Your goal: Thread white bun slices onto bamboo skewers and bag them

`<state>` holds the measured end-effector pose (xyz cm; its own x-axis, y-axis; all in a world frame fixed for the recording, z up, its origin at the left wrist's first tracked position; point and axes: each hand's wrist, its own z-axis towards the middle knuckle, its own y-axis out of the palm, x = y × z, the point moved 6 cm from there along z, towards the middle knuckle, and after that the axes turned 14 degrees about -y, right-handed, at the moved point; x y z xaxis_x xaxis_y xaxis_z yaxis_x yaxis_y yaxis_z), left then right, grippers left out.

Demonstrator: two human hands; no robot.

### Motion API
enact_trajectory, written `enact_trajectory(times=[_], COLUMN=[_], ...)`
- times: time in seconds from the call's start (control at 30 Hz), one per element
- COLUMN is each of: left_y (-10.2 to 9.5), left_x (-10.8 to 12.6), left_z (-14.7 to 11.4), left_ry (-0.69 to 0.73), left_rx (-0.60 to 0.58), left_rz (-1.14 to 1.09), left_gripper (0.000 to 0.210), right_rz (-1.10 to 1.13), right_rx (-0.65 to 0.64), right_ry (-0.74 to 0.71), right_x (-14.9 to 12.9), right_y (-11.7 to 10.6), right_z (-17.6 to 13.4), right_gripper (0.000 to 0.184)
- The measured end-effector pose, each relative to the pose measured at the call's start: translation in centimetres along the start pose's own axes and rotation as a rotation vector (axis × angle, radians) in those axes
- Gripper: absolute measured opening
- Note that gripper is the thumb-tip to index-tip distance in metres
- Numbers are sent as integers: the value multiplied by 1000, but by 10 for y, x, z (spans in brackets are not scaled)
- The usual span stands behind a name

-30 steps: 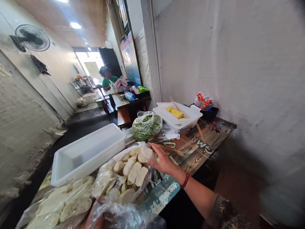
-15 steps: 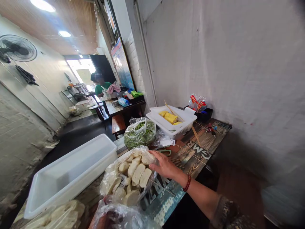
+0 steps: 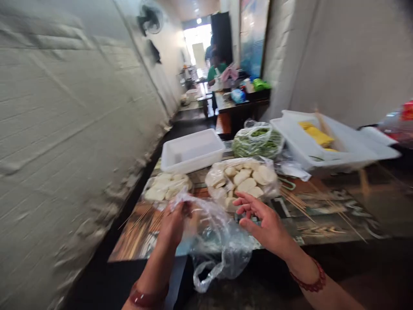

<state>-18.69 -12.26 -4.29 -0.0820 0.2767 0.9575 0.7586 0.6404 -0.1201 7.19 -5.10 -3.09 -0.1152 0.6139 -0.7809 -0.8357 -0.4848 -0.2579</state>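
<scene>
My left hand [image 3: 172, 226] is closed on the top of a clear plastic bag [image 3: 226, 234], whose loose handles hang over the table's front edge. What else lies inside that fist is hidden. My right hand [image 3: 269, 226] holds nothing; its fingers are apart and slightly bent, to the right of the hanging bag. Just beyond it sits an open bag of thick pale slices [image 3: 247, 183]. A second bag of pale pieces [image 3: 166, 186] rests behind my left hand. Both sit on the patterned wooden table [image 3: 200, 191].
Thin wooden skewers [image 3: 295, 200] lie on both sides of the table. Behind stand a white plastic tub [image 3: 193, 161], a bag of green vegetables [image 3: 256, 142] and a white tray [image 3: 348, 157] with yellow pieces [image 3: 318, 134]. A person in green [image 3: 217, 71] is farther back.
My view has swung left. My left hand has come fully into view, holding the clear bag. My right hand has drawn back from the bag of pale slices.
</scene>
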Motion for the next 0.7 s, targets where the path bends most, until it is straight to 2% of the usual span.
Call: enact_trajectory(times=[0.1,0.2,0.27,0.37,0.4,0.53,0.63,0.7], left_y=[-3,-16,-26,-42,-47,-71,-91,-97], left_x=[-6,-7,-9,-14,-16,-24,-33,-44], left_z=[-5,-13,-17,-21,-22,-28,-32,-33], left_ry=[-67,-60,-57,-55,-56,-19,61,68], left_rx=[14,15,19,26,30,104,216,235], left_rz=[-187,-304,-333,-350,-344,-243,-158,-158], left_gripper=[40,38,37,38,40,41,41,45], right_rz=[-75,-204,-286,-365,-374,-422,-482,-497], right_rx=[-178,-270,-272,-282,-289,-217,-118,-112], right_ry=[-51,-129,-185,-233,-239,-267,-390,-467], right_x=[-5,-7,-5,2,3,-5,-22,-26], right_y=[38,65,74,83,85,89,96,106], right_z=[-9,-15,-12,-1,4,31,59,80], right_gripper=[81,89,75,28,20,23,30,34])
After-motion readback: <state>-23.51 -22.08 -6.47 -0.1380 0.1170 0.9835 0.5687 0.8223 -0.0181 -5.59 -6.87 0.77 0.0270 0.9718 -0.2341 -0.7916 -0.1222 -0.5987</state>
